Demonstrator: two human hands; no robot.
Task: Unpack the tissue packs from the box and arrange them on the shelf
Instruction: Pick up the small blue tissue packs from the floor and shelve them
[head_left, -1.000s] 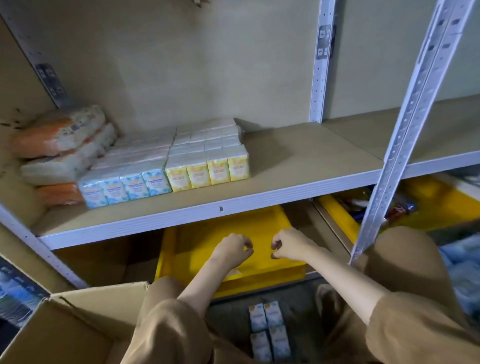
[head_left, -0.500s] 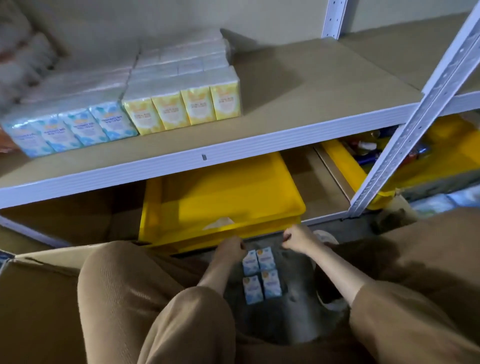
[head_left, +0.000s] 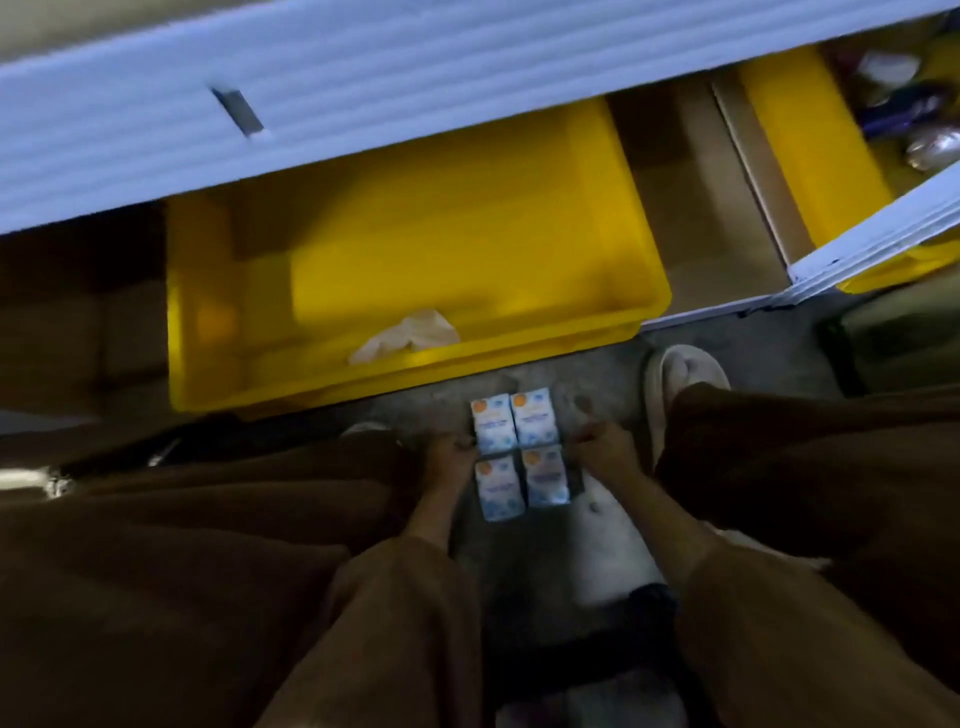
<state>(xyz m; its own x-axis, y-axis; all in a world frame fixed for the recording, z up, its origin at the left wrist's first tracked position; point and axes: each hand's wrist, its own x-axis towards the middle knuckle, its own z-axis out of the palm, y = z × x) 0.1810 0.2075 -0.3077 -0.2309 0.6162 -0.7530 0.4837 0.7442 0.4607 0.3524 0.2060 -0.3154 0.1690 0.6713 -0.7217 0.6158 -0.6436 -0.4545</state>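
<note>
A large yellow tray (head_left: 467, 374) sits on the bottom shelf, sticking out past the white shelf beam (head_left: 363, 88) above it. Inside, near the front wall, lies one crumpled pale scrap (head_left: 410, 335); the rest of the tray floor shows bare yellow. To the right, past a strip of brown shelf board (head_left: 696, 208), a second yellow tray (head_left: 810, 156) holds several objects too blurred to name. A white upright post (head_left: 883, 239) crosses in front of it.

On the grey floor (head_left: 769, 353) just in front of the large tray stands a block of four tissue packs (head_left: 519, 452), blue and white with orange dots, set two by two and touching. The person's left hand (head_left: 449, 457) is at the block's left side and the right hand (head_left: 605, 452) at its right side. Each grip is closed, fingers curled against the packs, grasping the block between them.

Brown-clad knees fill the lower corners. A pale slipper (head_left: 680, 384) rests on the floor to the right of the packs. The whole scene is dim and smeared by motion.
</note>
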